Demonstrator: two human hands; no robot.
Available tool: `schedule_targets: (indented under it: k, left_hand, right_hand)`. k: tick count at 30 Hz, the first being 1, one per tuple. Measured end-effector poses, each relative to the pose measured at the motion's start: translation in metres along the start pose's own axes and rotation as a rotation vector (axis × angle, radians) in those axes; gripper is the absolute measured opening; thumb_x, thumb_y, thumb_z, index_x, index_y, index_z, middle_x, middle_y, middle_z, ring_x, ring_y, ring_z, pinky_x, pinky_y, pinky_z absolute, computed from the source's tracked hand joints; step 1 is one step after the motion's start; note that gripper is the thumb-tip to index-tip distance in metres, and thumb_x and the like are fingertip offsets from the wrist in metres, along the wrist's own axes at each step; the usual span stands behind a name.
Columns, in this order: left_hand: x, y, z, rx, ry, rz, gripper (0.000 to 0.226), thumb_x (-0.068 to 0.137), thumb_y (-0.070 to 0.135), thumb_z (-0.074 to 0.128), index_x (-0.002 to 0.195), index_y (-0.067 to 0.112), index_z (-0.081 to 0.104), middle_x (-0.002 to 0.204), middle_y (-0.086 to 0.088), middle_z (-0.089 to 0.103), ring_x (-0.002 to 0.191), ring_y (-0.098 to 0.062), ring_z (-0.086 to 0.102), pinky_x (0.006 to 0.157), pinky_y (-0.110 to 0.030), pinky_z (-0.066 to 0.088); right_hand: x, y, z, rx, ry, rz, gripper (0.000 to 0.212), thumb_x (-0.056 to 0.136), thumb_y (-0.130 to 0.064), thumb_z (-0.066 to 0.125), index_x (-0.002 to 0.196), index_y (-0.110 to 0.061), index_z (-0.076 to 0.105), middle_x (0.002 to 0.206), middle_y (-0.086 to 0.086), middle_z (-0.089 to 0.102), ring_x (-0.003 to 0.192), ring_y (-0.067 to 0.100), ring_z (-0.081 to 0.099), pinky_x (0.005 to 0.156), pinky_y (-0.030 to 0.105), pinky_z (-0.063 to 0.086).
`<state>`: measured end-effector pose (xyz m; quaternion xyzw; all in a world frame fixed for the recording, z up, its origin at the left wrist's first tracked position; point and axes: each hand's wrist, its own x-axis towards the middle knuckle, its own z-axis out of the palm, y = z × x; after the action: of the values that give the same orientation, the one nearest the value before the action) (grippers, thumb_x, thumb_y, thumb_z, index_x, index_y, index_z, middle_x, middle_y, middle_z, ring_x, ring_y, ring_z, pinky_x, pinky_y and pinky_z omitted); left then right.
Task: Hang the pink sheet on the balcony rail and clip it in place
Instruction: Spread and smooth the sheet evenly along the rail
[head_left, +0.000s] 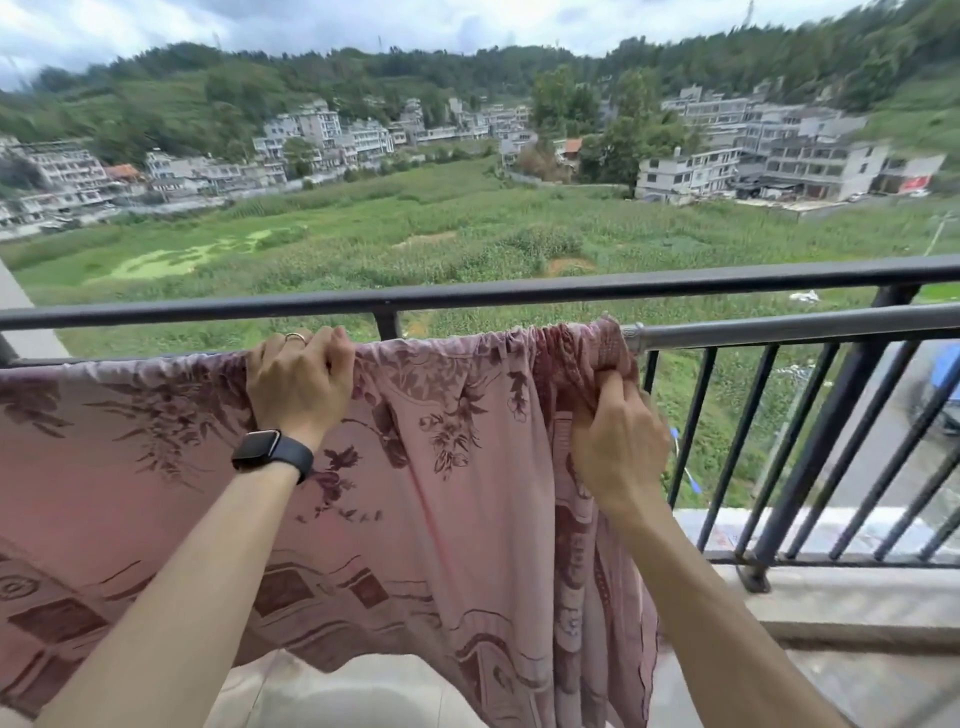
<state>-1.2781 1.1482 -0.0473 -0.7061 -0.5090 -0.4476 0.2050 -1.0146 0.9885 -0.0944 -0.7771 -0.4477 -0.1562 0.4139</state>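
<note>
The pink sheet (457, 467) with dark red flower prints hangs over the grey metal rail (779, 330) that runs just inside the black balcony railing. It covers the rail from the left edge to about two thirds across. My left hand (298, 384), with a black watch and a ring, grips the sheet's top fold over the rail. My right hand (615, 441) pinches the bunched right edge of the sheet just below the rail. No clip is visible.
The black railing's top bar (519, 293) lies behind and above the grey rail, with vertical bars (810, 441) at the right on a concrete ledge (857, 597). Beyond lie green fields and buildings far below. A pale floor shows under the sheet.
</note>
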Motion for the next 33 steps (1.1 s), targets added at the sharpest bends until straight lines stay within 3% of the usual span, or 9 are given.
schedule_targets:
  k: [2,6,9,13,16,22,25,27,33]
  left_hand:
    - [0.003,-0.015,-0.003,-0.003,-0.005,-0.003,0.065,0.102,0.045,0.026,0.088,0.005,0.074,0.069,-0.022,0.068,0.082,-0.039,0.062,0.088,-0.045,0.04]
    - [0.001,-0.033,-0.003,-0.018,0.027,-0.027,0.061,0.102,0.041,0.029,0.077,0.003,0.071,0.062,-0.021,0.064,0.071,-0.035,0.058,0.084,-0.045,0.039]
    - [0.001,-0.035,-0.004,0.009,0.017,-0.102,0.056,0.099,0.035,0.032,0.079,0.001,0.072,0.068,-0.024,0.067,0.077,-0.036,0.057,0.088,-0.044,0.036]
    - [0.003,-0.009,0.005,0.009,0.016,-0.121,0.052,0.097,0.031,0.038,0.074,0.001,0.073,0.07,-0.023,0.069,0.081,-0.038,0.06,0.093,-0.047,0.038]
    - [0.001,0.009,0.017,-0.003,0.048,-0.124,0.051,0.096,0.028,0.039,0.072,-0.002,0.072,0.07,-0.024,0.069,0.079,-0.039,0.06,0.092,-0.047,0.039]
    - [0.01,-0.029,0.027,0.061,0.006,-0.076,0.054,0.098,0.031,0.039,0.065,-0.001,0.069,0.063,-0.022,0.066,0.071,-0.036,0.06,0.081,-0.042,0.038]
    - [0.022,-0.061,0.029,0.081,-0.036,-0.041,0.061,0.1,0.036,0.036,0.06,0.001,0.067,0.058,-0.021,0.063,0.064,-0.034,0.06,0.078,-0.041,0.04]
    - [0.029,-0.086,0.029,0.064,-0.042,-0.049,0.065,0.1,0.038,0.033,0.059,0.0,0.066,0.057,-0.023,0.062,0.061,-0.034,0.06,0.078,-0.043,0.041]
    - [0.043,-0.123,0.036,0.05,-0.021,-0.085,0.063,0.1,0.032,0.034,0.058,-0.004,0.064,0.056,-0.025,0.061,0.064,-0.037,0.058,0.08,-0.045,0.039]
  right_hand:
    - [0.011,-0.001,-0.015,0.147,0.084,-0.001,0.016,0.094,-0.01,0.058,0.109,-0.007,0.053,0.088,0.009,0.066,0.074,0.029,0.058,0.062,0.035,0.041]
    - [0.054,0.033,-0.063,0.165,0.392,0.086,0.018,0.094,-0.011,0.047,0.111,-0.011,0.042,0.078,0.003,0.056,0.053,0.018,0.048,0.048,0.022,0.023]
    - [0.081,0.058,-0.078,-0.03,0.326,0.204,0.018,0.094,-0.01,0.047,0.112,-0.012,0.044,0.095,0.02,0.065,0.08,0.041,0.062,0.061,0.034,0.032]
    - [0.065,0.082,-0.073,-0.124,0.221,0.39,0.033,0.089,-0.012,0.053,0.121,-0.008,0.046,0.125,0.026,0.052,0.111,0.048,0.053,0.077,0.048,0.039]
    - [0.046,0.07,-0.053,-0.139,0.279,0.246,0.047,0.084,-0.016,0.062,0.127,-0.005,0.047,0.142,0.023,0.038,0.133,0.042,0.034,0.105,0.052,0.033]
    - [0.027,-0.033,0.029,-0.056,0.06,-0.264,0.043,0.098,-0.04,0.048,0.133,-0.016,0.053,0.147,0.005,0.047,0.145,0.027,0.03,0.123,0.044,0.005]
    - [0.047,-0.037,0.054,-0.15,0.09,-0.317,0.046,0.102,-0.055,0.031,0.11,-0.019,0.058,0.11,0.005,0.056,0.11,0.029,0.049,0.114,0.05,0.022]
    - [0.066,-0.009,0.05,-0.22,0.181,-0.284,0.057,0.103,-0.058,0.017,0.095,-0.017,0.055,0.093,0.006,0.052,0.093,0.027,0.046,0.101,0.046,0.029]
    - [0.084,0.021,0.05,-0.219,0.168,-0.201,0.047,0.104,-0.053,0.02,0.106,-0.021,0.055,0.109,0.005,0.054,0.112,0.026,0.044,0.113,0.046,0.021]
